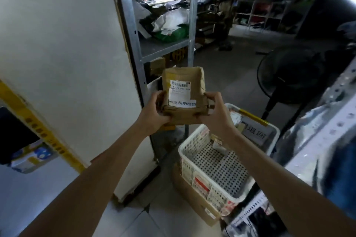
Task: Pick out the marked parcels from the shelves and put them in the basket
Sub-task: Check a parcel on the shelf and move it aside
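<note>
A brown paper parcel (183, 90) with a white barcode label is held up in front of me, label facing me. My left hand (156, 111) grips its lower left edge and my right hand (213, 111) grips its lower right edge, fingers curled round the wrapping. Below and to the right, a white perforated plastic basket (194, 150) sits on a cardboard box (194, 202); a small item lies at its far end. The parcel hangs above and to the left of the basket.
A metal shelf rack (163, 46) with green and white bagged parcels stands behind the parcel. A large white panel (63, 54) fills the left. A second white basket (269, 131) holds a grey sign. A black fan (289, 79) stands at right, beside another metal rack (327, 131).
</note>
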The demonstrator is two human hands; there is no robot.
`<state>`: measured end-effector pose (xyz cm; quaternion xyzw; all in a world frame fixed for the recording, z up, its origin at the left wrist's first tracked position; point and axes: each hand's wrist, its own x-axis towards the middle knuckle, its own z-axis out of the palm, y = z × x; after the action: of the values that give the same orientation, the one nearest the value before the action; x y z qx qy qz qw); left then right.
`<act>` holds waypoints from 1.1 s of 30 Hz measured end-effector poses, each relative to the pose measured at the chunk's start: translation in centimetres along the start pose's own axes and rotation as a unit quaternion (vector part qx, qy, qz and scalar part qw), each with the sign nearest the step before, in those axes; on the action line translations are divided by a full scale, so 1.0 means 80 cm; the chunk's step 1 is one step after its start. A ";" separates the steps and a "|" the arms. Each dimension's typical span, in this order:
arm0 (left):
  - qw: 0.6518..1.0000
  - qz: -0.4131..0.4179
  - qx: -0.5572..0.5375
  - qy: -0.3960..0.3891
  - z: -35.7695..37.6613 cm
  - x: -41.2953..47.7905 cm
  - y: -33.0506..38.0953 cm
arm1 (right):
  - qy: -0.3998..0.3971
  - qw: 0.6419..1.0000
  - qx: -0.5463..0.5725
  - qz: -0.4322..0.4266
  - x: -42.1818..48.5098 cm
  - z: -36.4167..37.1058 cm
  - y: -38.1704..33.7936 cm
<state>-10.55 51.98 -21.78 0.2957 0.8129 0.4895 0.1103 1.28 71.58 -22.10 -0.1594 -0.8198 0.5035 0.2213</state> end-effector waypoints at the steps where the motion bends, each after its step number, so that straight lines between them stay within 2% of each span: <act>1: 1.000 -0.001 0.002 -0.012 0.008 0.015 -0.001 | 0.011 1.000 0.005 0.008 0.005 -0.005 0.007; 10: 0.990 0.006 -0.029 -0.139 0.096 0.151 -0.064 | 0.102 0.990 -0.012 0.097 0.046 -0.011 0.089; 19: 0.960 0.023 -0.021 -0.277 0.199 0.244 -0.179 | 0.210 0.952 -0.060 0.216 0.056 0.045 0.215; 26: 0.932 -0.018 -0.003 -0.362 0.275 0.236 -0.266 | 0.220 0.925 -0.048 0.307 0.011 0.075 0.325; 33: 0.919 -0.060 0.024 -0.389 0.341 0.216 -0.341 | 0.194 0.912 -0.020 0.361 -0.024 0.090 0.425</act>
<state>-21.76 72.68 -56.90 0.4160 0.7337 0.3084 0.4398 0.45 80.28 -55.80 -0.5434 -0.6569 0.4919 0.1765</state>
